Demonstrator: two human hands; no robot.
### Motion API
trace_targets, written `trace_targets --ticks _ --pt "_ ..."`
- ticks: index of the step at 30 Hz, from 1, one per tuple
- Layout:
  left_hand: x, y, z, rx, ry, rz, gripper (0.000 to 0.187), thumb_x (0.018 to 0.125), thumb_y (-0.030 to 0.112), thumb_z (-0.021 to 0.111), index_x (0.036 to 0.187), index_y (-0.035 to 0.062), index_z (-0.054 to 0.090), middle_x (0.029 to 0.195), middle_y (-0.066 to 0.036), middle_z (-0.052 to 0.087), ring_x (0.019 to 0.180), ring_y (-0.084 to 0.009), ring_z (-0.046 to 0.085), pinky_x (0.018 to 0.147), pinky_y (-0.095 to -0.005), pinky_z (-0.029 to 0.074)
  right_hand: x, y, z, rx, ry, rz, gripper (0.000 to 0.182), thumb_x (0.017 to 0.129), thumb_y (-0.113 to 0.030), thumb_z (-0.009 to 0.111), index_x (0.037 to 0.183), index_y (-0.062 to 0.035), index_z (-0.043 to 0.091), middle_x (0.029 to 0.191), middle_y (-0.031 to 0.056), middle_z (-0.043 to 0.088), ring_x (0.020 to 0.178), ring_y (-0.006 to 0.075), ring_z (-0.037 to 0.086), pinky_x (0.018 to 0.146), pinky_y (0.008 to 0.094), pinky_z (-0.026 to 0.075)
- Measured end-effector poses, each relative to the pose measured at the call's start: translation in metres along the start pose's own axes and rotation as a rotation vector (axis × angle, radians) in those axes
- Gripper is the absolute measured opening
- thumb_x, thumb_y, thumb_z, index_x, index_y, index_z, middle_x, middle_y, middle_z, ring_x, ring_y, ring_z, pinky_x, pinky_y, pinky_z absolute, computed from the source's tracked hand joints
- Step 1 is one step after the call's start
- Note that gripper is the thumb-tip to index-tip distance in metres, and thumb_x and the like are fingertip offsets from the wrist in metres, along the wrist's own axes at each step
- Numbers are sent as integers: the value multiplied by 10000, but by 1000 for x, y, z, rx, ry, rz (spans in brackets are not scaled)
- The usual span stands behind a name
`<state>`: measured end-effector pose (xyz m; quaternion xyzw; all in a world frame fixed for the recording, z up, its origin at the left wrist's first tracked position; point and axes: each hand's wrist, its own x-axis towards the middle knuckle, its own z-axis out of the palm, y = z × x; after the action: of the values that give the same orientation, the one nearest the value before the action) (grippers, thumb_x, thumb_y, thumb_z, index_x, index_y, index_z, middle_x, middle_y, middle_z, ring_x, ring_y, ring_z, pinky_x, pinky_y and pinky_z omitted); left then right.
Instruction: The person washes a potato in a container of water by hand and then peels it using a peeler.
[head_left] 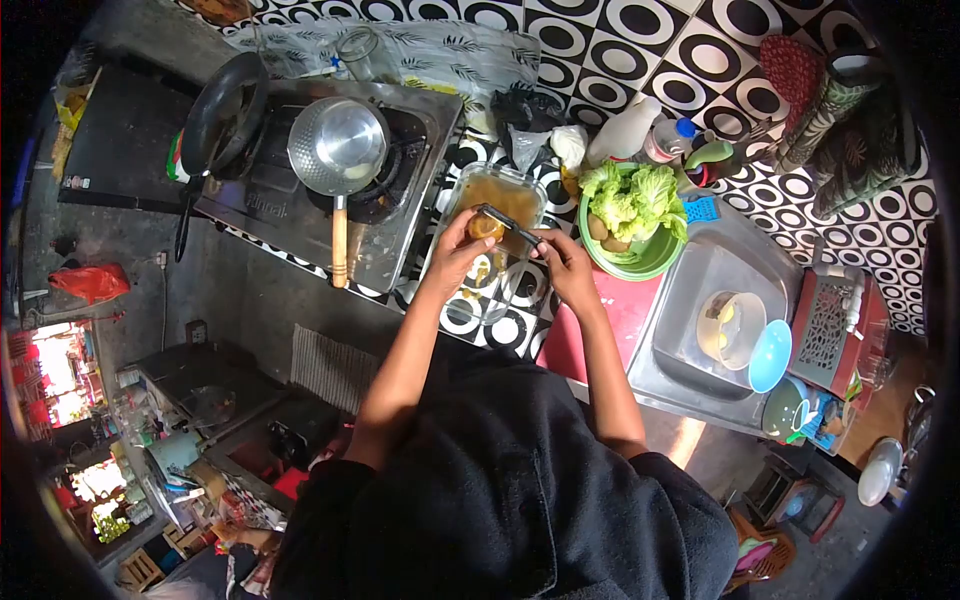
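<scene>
My left hand [458,262] is closed around a round, yellow-brown potato [486,229]. In my right hand [566,268] is a black peeler [512,226], its head lying against or just over the potato. Both hands are above the near part of a clear container [543,190] that holds brownish water. Yellowish peelings [478,276] lie below the hands, near a clear lid-like piece [525,292]. To the right of my right hand stands a green bowl [640,268] with lettuce [632,205] and brown potatoes [606,236].
On the left, a saucepan [340,145] with a wooden handle sits on the stove [265,190], beside a black frying pan [225,115]. A red board [600,325] adjoins the metal sink [665,345], which holds a pale bowl [715,335] and a blue bowl [770,357]. Bottles [625,135] stand behind.
</scene>
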<state>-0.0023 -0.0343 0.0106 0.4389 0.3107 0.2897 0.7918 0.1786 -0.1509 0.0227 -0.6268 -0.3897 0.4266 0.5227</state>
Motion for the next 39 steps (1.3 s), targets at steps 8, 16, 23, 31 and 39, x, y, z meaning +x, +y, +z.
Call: trace_targets --ticks 8,16,23,31,39 --pt "-7 0 6 -38 44 33 540 897 5 631 1399 -17 432 1215 -106 597 1084 -194 621 896 -333 509 2 1 -7 -15 -42 -5 202 986 -37 532 1155 8 633 915 38 633 844 101 579 792 246 477" --pt "-12 -7 10 -23 42 35 511 894 -4 626 1375 -17 455 1194 -101 605 1076 -194 624 900 -330 505 0 4 -11 -60 -69 -18 223 981 -71 546 1180 -22 632 919 86 653 843 148 603 796 284 483" --pt "-12 -13 10 -14 36 42 424 900 -10 610 1307 -22 492 1150 -105 621 1052 -204 635 888 -327 509 -2 3 -11 -72 -57 -73 215 970 -53 546 1165 -19 629 931 102 661 842 160 610 800 292 486" --pt "-14 -11 13 -15 26 64 385 900 -23 628 1270 -22 519 1129 -79 626 1014 -164 637 843 -309 545 -4 1 -12 -89 -51 -64 216 964 -56 550 1162 -21 629 958 119 670 848 188 624 808 306 489" --pt "-14 -9 16 -40 41 75 407 898 -8 615 1288 -29 500 1134 -97 628 1035 -191 638 860 -313 522 -7 -6 -11 -168 -5 -136 178 973 -32 537 1124 -7 629 859 64 625 788 132 597 741 269 488"
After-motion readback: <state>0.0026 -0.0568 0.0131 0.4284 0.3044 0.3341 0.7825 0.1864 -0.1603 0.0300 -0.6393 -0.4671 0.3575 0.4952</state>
